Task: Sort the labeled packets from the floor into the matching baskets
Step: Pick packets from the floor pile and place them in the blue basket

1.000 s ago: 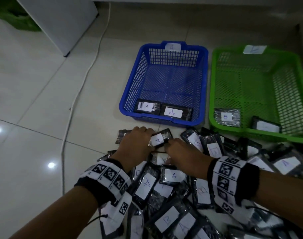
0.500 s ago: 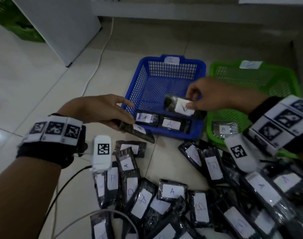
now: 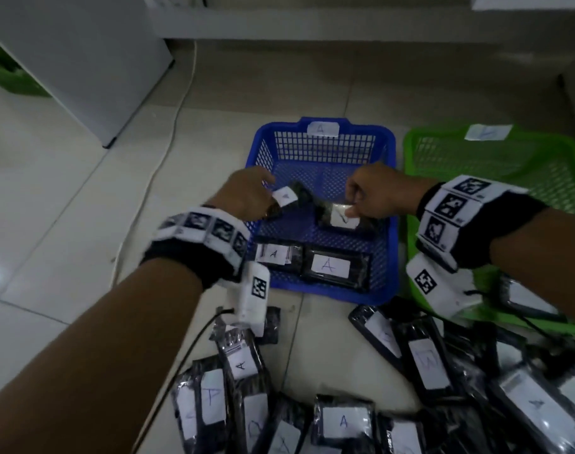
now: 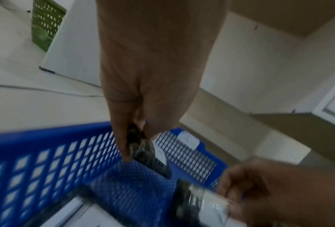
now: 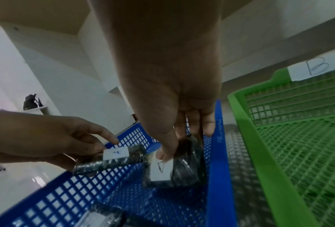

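Observation:
Both hands hang over the blue basket tagged A. My left hand pinches a black packet with a white A label, held above the basket's left side; the left wrist view shows that packet between thumb and fingers. My right hand pinches a second A packet low over the basket's right half, thumb on its label. Two A packets lie at the basket's near wall. The green basket tagged B stands to the right.
A pile of black labeled packets covers the floor in front of me, reaching the green basket's near rim. A white cabinet stands at the far left, with a white cable trailing across the tiles. A wall step runs behind the baskets.
Both hands left the floor pile, each lifting a packet. They moved forward over the blue basket, the left hand coming in from the left and the right hand lowering its packet.

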